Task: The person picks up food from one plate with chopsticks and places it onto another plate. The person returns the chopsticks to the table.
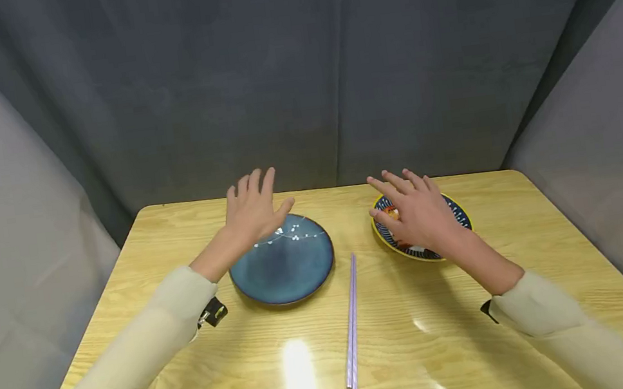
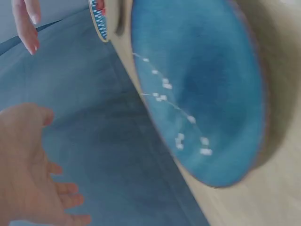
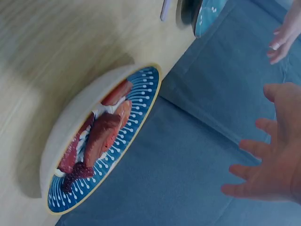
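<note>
- On the near half of the bench [image 1: 234,372], two pale sleeves [image 1: 148,338] reach forward on my feed, one from each side.
- Between the sleeves: lilac chopsticks [image 1: 351,326], a pair lying side by side, long axis running near to far, far ends leaning slightly right. Nothing touches them.
- Just left of the chopsticks' far part: blue plate [image 1: 283,272], flat, white blossom pattern toward its far side.
- Farther right, apart from the chopsticks: bowl [image 3: 141,96], yellow-rimmed, holding reddish pieces [image 3: 102,134]; I can't tell what they are.
- Right grip [image 1: 415,208]: released, fingers fanned in the air over the bowl; I see no contact.
- Left grip [image 1: 252,211]: released too, fingers spread above the plate's far-left side, holding nothing.
- Key relation, as I judge it: chopsticks lie between both grips and nearer the body. Right looks somewhat closer to their far ends; a reach would need to come back and inward, closing across the axis.
- Behind everything: dark curtain [image 1: 228,88].
</note>
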Action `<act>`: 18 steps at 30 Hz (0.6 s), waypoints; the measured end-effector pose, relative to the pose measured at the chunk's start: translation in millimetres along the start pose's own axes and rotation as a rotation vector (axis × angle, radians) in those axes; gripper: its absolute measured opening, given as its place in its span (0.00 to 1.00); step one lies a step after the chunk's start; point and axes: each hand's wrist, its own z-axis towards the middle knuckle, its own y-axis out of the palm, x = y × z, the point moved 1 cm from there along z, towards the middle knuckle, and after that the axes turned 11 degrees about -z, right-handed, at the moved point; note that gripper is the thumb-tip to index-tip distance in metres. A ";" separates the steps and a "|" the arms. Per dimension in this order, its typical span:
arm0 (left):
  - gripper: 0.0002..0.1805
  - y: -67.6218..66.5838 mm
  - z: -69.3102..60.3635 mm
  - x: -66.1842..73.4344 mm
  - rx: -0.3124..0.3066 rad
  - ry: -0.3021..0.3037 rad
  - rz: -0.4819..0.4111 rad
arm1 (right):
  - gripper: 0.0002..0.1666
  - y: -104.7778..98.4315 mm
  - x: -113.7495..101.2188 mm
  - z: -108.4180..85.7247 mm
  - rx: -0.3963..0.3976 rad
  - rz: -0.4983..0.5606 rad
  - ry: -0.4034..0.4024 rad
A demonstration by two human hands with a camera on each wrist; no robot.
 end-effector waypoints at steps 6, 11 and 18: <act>0.42 15.6 -16.1 -22.2 -0.052 -0.060 -0.074 | 0.34 3.0 -5.4 -17.4 0.070 0.087 -0.117; 0.33 28.0 -29.1 -41.1 -0.061 -0.093 -0.080 | 0.30 4.3 -12.4 -27.2 0.027 0.151 -0.186; 0.26 45.1 -41.6 -61.3 -0.083 -0.091 -0.076 | 0.27 4.8 -25.2 -38.0 0.099 0.170 -0.339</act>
